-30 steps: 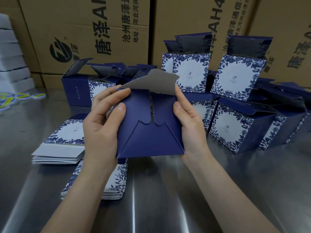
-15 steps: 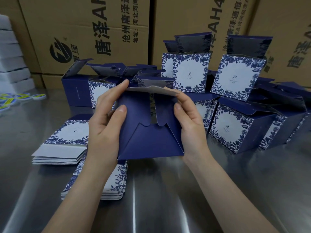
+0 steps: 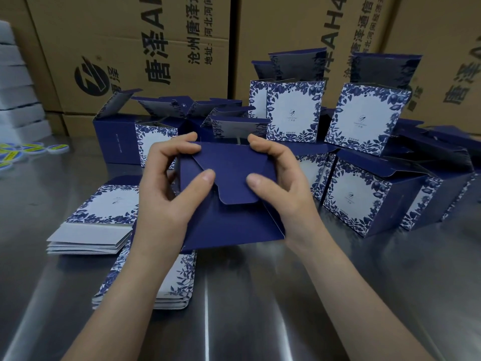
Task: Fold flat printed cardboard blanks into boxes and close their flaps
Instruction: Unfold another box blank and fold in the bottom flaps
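While both hands hold it up in the middle of the frame, clear of the steel table (image 3: 260, 321), the box (image 3: 234, 225) turns a plain navy face to the camera. Its surface is matte dark blue with no print on this side. A flap (image 3: 229, 173) with slanted sides and a rounded tongue lies folded down over that face. The tongue overlaps the wide lower panel, whose bottom corners jut out left and right.

The left hand (image 3: 166, 196) grips the box's left side, its fingers curled over the upper left corner and its thumb pressing flat on the flap's left part. The right hand (image 3: 286, 188) mirrors it, fingers hooked over the upper right corner and thumb pressing the flap's right part. The two thumb tips are near each other but apart.

At the left of the frame, two stacks of flat blanks (image 3: 104, 212) lie on the table, their white panels framed in blue leaves. The nearer stack sits under the left forearm. Folded boxes (image 3: 364, 201) with the same print crowd the right and the back, many with top flaps standing open. Brown cartons (image 3: 117, 48) with black lettering fill the top of the frame. White blocks (image 3: 15, 100) are piled at the upper left, with yellow discs (image 3: 31, 148) below them.
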Motion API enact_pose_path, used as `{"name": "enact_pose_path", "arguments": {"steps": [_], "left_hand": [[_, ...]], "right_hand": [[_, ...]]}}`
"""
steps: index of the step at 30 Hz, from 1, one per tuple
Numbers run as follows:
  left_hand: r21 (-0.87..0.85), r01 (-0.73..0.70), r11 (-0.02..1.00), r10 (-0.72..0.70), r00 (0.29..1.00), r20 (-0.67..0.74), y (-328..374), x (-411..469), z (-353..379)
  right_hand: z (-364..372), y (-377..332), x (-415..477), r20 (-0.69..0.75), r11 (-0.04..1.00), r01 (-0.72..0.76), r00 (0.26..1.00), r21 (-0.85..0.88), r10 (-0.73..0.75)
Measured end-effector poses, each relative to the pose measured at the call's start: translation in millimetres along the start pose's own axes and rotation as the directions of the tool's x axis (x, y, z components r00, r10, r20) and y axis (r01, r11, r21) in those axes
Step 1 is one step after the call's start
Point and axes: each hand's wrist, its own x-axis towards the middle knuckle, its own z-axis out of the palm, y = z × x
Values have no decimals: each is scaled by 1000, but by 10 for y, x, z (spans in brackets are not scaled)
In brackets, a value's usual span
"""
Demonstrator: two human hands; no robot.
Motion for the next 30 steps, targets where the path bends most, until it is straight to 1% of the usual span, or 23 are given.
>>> {"name": "enact_pose_path", "arguments": {"steps": [4, 8, 11, 16, 21, 25, 30], "left_hand": [[71, -3, 997, 4, 1000, -6, -4, 13, -27], [100, 14, 995, -15, 1000, 8, 1, 26, -38], [97, 36, 995, -38, 999, 16, 13, 27, -46], [71, 63, 995, -64, 998, 8, 35, 26, -70], [110, 56, 992, -57, 998, 8, 42, 42, -73], [142, 68, 988, -67, 998, -7, 41, 49, -85], [198, 81, 977, -81, 997, -8, 64, 53, -71]], "right_hand": [[-21, 15, 9, 29, 993, 29, 999, -113, -25], [-29, 35, 8, 32, 988, 31, 999, -152, -26], [-35, 32, 7, 45, 979, 34, 999, -202, -25], [-52, -1, 6, 103, 973, -7, 994, -230, 32], [-29, -2, 5, 54, 944, 28, 999, -330, -11], [14, 10, -6, 24, 899, 75, 997, -432, -72], [19, 16, -10, -3, 854, 93, 994, -513, -110]]}}
